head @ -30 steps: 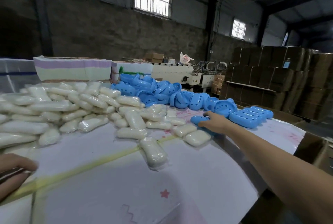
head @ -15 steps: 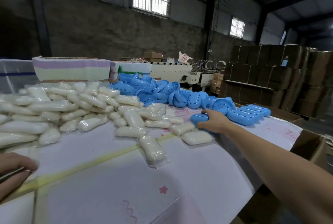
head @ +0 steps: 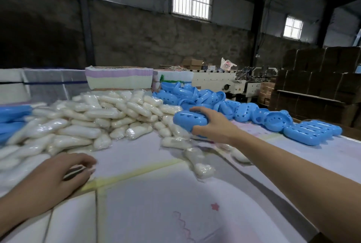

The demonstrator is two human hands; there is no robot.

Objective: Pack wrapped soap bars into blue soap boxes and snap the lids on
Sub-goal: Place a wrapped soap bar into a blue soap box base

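We had just lifted a blue perforated plastic soap box [head: 190, 120] off the counter [head: 156, 203] with our right hand [head: 214, 125]; a second earlier that hand only rested on it, flat beside the far pile of blue box halves [head: 205, 98]. Its fingers were curled round the box, holding it above the near edge of the heap of wrapped white soap bars [head: 93, 123]. Our left hand [head: 58, 176] had moved in from the left edge, its fingers loosely curled and apparently holding nothing. We judged a bar was needed next.
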